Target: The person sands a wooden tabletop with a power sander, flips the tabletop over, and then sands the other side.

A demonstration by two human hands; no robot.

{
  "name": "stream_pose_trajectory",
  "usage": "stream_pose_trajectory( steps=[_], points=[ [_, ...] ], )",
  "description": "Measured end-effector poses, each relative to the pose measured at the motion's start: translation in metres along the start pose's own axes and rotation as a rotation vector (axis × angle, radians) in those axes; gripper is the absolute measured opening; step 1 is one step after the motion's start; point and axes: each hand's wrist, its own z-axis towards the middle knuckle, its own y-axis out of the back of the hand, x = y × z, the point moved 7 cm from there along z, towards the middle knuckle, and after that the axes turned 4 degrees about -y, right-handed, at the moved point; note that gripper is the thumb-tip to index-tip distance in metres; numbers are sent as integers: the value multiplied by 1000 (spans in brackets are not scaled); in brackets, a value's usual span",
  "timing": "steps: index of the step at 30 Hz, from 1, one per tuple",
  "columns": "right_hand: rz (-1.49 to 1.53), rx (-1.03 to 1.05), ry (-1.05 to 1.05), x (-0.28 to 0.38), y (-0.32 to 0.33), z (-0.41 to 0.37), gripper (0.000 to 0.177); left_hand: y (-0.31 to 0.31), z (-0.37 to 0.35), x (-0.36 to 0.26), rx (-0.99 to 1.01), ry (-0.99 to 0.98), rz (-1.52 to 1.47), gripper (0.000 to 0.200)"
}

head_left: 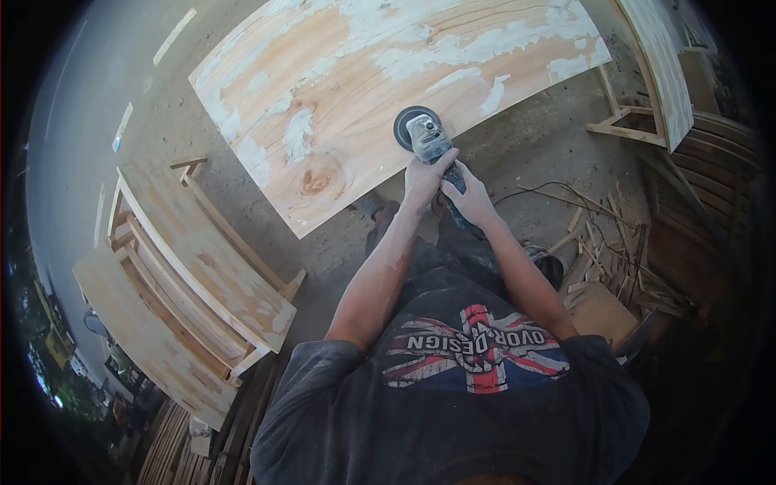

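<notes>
Both of my hands are closed around a dusty angle grinder (430, 141). My left hand (423, 179) grips it just behind the head, while my right hand (470, 199) wraps the body nearer to me. The grinder's round dark disc (402, 129) lies over the near edge of a large wooden panel (364, 153). White filler patches (299, 133) mark the panel's surface, and a round knot (315, 181) shows near its left corner. Pale dust coats my hands and forearms.
Wooden frames with patched boards (206, 234) stand at the left. Another panel (659, 65) is upright at the right, by stacked slatted pieces (711, 178). Scrap wood strips (602, 250) litter the floor at my right, where a dark cable (558, 187) runs.
</notes>
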Motion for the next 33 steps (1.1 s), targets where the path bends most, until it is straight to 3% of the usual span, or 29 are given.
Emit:
stream_pose_trajectory(
  steps=[6,8,9,12,13,15,18,25,26,31,33],
  points=[
    [-136,251,24,30,-75,-29,77,94,-63,45,-235,-8,-23,40],
    [-257,348,46,35,-92,-34,78,113,-71,67,-311,-70,-350,38],
    [-246,349,39,32,-91,-37,78,110,-74,63,-311,-63,-339,38],
    [-248,289,11,23,-61,-36,79,81,-61,63,-245,-45,-181,37],
    [-246,266,-30,20,-41,-34,76,57,-68,30,-236,3,-54,38],
    [-242,233,-71,6,-10,-30,73,24,-53,25,-197,-4,42,39],
    [-159,74,-29,-16,40,-28,69,-35,-30,23,-52,7,26,43],
    [-31,-70,-100,-60,145,-7,69,-151,25,12,76,41,216,52],
    [-27,-84,-98,-64,159,0,69,-167,35,8,89,-44,181,52],
    [19,-197,-79,-88,212,19,67,-232,68,-4,155,1,114,48],
    [76,-237,-74,-97,228,26,68,-262,81,-12,297,30,190,49]
  ],
)
